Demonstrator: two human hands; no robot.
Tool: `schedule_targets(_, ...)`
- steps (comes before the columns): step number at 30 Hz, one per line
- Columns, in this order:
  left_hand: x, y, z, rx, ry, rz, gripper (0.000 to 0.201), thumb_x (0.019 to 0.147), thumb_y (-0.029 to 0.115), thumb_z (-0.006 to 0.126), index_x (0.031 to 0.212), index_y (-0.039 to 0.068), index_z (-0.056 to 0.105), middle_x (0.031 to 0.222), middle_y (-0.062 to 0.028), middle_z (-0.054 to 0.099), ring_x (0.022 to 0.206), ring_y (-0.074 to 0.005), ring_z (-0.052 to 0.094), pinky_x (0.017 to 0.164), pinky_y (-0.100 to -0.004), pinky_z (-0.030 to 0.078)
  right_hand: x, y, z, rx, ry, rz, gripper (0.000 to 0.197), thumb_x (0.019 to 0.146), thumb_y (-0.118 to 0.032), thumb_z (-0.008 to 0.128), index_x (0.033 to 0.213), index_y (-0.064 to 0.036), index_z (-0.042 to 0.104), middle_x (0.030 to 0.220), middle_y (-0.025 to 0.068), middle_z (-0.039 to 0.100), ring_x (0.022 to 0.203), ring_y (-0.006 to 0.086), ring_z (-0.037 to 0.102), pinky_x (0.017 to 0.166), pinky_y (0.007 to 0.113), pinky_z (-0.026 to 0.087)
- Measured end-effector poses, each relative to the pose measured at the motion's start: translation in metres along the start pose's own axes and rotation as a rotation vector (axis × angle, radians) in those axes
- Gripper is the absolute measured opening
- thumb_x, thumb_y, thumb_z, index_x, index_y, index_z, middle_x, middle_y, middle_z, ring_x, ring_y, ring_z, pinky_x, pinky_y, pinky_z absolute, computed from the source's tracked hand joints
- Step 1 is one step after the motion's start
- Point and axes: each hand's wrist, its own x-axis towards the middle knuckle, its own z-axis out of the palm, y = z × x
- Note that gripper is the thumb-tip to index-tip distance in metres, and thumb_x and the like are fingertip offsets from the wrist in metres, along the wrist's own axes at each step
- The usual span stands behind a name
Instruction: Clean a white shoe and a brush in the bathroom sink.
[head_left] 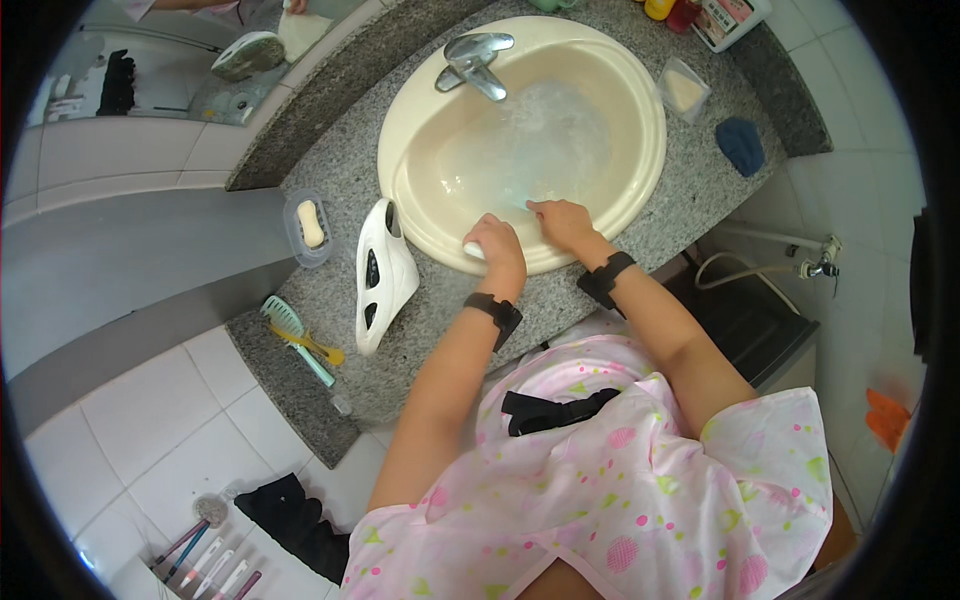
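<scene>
My left hand [497,245] is closed at the near rim of the cream sink [400,215]. A small white object with a rounded end [474,250] pokes out of it; its kind is hidden. To its right, my right hand [563,222] reaches over the rim, fingers pinched on a pale blue-green thing [520,202] that is mostly under the cloudy water [550,135]. Left of the sink, a white slide sandal with oval openings [385,280] lies on the speckled grey counter [345,180]. Both wrists wear black bands.
A chrome faucet [475,65] rises from the sink's far side. Left stand a soap dish [308,230], a mint hairbrush [285,315] and a yellow-handled item [320,347]. Right are a clear container [684,92], a blue cloth [739,147] and bottles [685,14]. A mirror [160,70] is at upper left.
</scene>
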Motion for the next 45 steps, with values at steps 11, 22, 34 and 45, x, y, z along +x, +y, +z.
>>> schedule_targets(11,-0.003,-0.001,-0.010,0.036,-0.080,0.022,0.041,0.081,0.021,0.065,0.120,0.008,0.061,0.115,-0.0146,0.056,0.097,-0.0321,0.061,0.069,-0.0510,0.052,0.011,0.017,-0.014,-0.088,0.020,0.079,0.040,0.086,-0.009,0.047,0.122,-0.0162,0.062,0.094,0.0119,0.069,0.087,0.0297,0.066,0.072,0.041,0.053)
schedule_targets(22,0.001,0.002,0.001,0.036,-0.022,0.027,0.030,0.084,0.020,0.060,0.110,0.006,0.065,0.112,-0.0155,0.057,0.090,-0.0327,0.064,0.073,-0.0523,0.053,0.003,0.009,-0.014,-0.049,-0.057,0.062,0.045,0.083,-0.008,0.049,0.125,-0.0190,0.060,0.100,0.0118,0.068,0.095,0.0292,0.064,0.079,0.042,0.051)
schedule_targets(34,0.004,0.002,0.007,0.031,0.016,-0.012,0.030,0.080,0.021,0.064,0.105,0.005,0.067,0.109,-0.0137,0.058,0.088,-0.0310,0.064,0.070,-0.0504,0.053,0.005,0.011,-0.020,-0.066,-0.039,0.034,0.033,0.083,-0.008,0.051,0.112,-0.0132,0.065,0.095,0.0101,0.069,0.090,0.0303,0.066,0.074,0.040,0.052)
schedule_targets(45,0.001,0.001,0.004,0.032,0.066,0.000,0.029,0.080,0.019,0.063,0.106,0.007,0.067,0.108,-0.0136,0.059,0.089,-0.0313,0.064,0.067,-0.0496,0.052,0.001,0.050,-0.073,-0.134,0.109,-0.043,0.029,0.084,-0.007,0.051,0.108,-0.0077,0.066,0.092,0.0130,0.069,0.085,0.0303,0.067,0.068,0.040,0.054)
